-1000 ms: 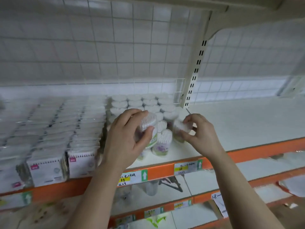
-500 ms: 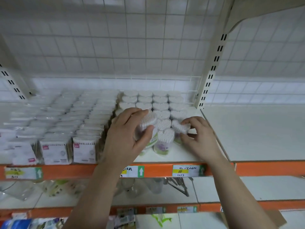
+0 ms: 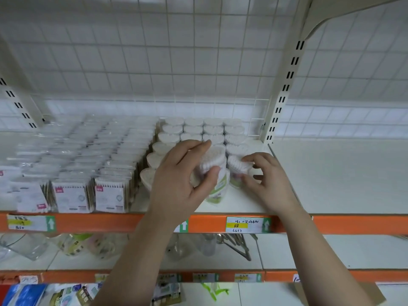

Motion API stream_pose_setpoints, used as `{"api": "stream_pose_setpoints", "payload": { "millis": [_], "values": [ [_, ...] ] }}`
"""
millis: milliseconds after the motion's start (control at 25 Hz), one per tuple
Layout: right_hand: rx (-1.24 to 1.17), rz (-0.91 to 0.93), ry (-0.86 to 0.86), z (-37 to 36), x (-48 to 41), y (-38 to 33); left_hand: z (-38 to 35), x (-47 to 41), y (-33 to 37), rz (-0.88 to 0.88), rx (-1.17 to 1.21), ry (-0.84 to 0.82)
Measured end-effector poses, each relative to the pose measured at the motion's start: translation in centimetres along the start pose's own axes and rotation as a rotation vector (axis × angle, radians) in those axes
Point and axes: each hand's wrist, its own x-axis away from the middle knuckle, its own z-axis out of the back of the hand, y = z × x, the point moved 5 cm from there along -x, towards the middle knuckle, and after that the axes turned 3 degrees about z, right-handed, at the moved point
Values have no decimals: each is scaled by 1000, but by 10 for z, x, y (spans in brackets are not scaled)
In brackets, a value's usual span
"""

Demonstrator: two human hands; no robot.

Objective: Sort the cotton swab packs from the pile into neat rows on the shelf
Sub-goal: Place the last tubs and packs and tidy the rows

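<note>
— Head view: where are packs held?
— One cotton swab pack (image 3: 213, 159) is gripped by the left hand (image 3: 181, 180), a second pack (image 3: 237, 166) pinched by the right hand (image 3: 272, 184), on the shelf (image 3: 242, 204) between them. Judged light, slippery; sides are best grasped.

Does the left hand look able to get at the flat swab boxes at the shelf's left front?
Probably yes for reach: the boxes stand at the open shelf edge beside the left hand. But that hand grips a pack, so it would likely need to set it down first.
</note>
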Motion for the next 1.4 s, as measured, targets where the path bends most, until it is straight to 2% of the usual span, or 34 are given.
{"api": "stream_pose_setpoints", "payload": {
  "millis": [240,640,1120,1400],
  "values": [
    [34,-58,38,26,15,11,-41,1,31,-49,50,-55],
    [94,-97,92,49,30,22,-94,22,20,-86,-219,-118],
    [92,-87,67,42,22,24,-90,27,6,-85,-315,-57],
    [106,-75,100,45,16,19,-100,17,5,-11,-396,-117]
  ]
}}
